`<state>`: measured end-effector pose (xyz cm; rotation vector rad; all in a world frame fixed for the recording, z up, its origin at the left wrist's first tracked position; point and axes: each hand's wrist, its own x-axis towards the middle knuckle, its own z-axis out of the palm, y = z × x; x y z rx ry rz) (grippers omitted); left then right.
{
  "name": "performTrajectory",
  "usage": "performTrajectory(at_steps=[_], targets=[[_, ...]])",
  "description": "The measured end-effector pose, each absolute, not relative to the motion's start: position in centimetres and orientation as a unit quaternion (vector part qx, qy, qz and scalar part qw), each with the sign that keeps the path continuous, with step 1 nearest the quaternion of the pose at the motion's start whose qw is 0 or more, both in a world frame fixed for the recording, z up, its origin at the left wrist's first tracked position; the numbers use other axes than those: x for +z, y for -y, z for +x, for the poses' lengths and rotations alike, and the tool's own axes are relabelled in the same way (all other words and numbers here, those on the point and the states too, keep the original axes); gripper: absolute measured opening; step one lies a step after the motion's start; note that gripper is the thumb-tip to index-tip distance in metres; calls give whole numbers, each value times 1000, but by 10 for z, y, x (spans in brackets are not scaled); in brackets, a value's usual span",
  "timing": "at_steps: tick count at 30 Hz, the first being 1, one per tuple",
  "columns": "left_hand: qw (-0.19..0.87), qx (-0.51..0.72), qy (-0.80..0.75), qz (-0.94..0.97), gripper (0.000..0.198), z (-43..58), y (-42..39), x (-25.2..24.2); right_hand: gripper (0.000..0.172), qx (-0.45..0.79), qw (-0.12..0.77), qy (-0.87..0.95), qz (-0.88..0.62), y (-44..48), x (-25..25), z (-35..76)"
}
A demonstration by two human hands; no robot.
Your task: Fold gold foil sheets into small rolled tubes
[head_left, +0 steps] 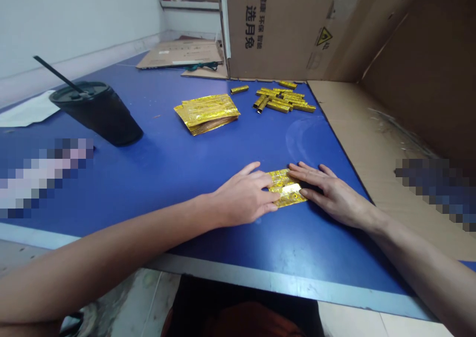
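Note:
A shiny gold foil paper sheet (pixel 286 189) lies on the blue table in front of me, a crease or fold running across it. My left hand (pixel 247 194) rests on its left edge, fingers apart and pressing down. On the right side, my right hand (pixel 327 193) lies with stretched fingers, the tips touching the foil. Farther back sits a stack of gold foil paper (pixel 208 109), its layers slightly fanned. Several rolled gold foil tubes (pixel 284 99) are heaped at the back right, with one loose tube (pixel 239 89) to their left.
A black tumbler with a straw (pixel 100 111) stands at the left, near a white paper (pixel 29 109). Cardboard panels (pixel 282 39) rise behind and to the right. A flat cardboard piece (pixel 182 53) lies at the back. The table's pale front edge (pixel 238 273) is close to me.

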<state>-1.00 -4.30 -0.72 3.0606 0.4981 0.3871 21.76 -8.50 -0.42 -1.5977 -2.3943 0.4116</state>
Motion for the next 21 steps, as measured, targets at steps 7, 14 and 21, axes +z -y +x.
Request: performTrajectory(at_steps=[7, 14, 21], targets=[[0, 130, -159, 979, 37, -9, 68, -9, 14, 163, 138, 808, -548, 80, -3, 223], [24, 131, -142, 981, 41, -10, 65, -12, 19, 145, 131, 813, -549, 82, -3, 221], [28, 110, -121, 986, 41, -9, 61, -10, 14, 142, 133, 806, -559, 83, 0, 217]])
